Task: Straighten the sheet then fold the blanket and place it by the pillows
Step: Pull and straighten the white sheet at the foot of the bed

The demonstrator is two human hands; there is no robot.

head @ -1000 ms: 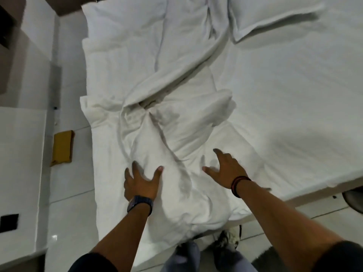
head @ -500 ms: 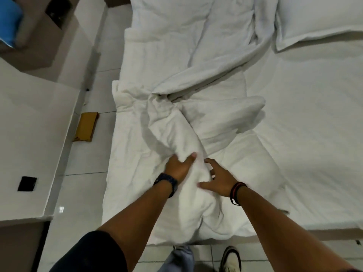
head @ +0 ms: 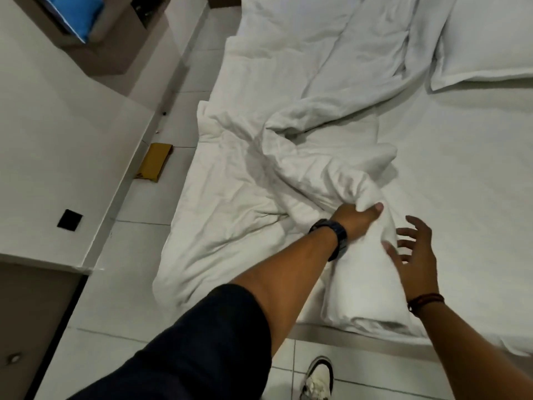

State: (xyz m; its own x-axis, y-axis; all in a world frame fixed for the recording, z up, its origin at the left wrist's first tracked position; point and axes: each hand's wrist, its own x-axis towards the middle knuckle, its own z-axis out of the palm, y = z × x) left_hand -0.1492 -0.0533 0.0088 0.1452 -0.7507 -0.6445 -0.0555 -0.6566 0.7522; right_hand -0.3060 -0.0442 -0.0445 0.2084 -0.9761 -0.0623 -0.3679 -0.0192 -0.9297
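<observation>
- The left hand (head: 356,219) is now gripping a bunched ridge of the blanket (head: 288,174); half a second ago it was only lying against that fold, and a second ago it was pressing flat with its fingers fanned.
- Its fingers are hidden inside the cloth; only the thumb is showing, pressed onto the gathered fabric.
- The right hand (head: 412,249) has been lifting off the fabric and is hovering just beside the ridge, its fingers (head: 405,232) spread and holding nothing.
- The blanket is lying crumpled across the near left part of the bed (head: 461,168), one edge hanging over the side toward the floor (head: 138,249), well apart from the pillow (head: 484,44) at the far right.
- The change suggests that smoothing is giving way to gathering the blanket; folding is not yet started, and the sheet beneath is staying partly covered.
</observation>
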